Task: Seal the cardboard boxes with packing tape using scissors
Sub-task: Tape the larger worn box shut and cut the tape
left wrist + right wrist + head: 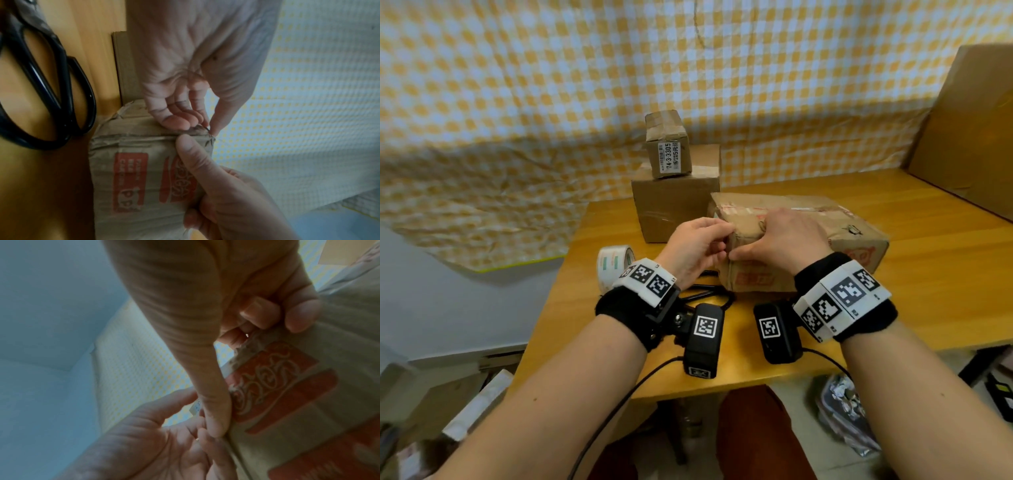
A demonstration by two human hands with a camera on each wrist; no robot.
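Note:
A worn cardboard box (835, 240) with red print lies on the wooden table (935, 274). My right hand (748, 240) grips its near left end, fingers curled over the top edge and thumb (211, 402) pressed along the front edge. My left hand (724, 236) pinches the box's upper left corner (209, 138) between thumb and fingertips (180, 120). A small pale scrap (195, 408) shows there; I cannot tell whether it is tape. Black scissors (65, 97) lie shut on the table just left of the box, half hidden under my left wrist (702, 291). The tape roll (614, 267) stands at the table's left edge.
Behind the worn box a small labelled box (669, 147) sits on a bigger plain one (674, 209). A large carton (969, 130) leans at the back right. Checked cloth (517, 137) hangs behind. Bare tabletop lies to the right and in front.

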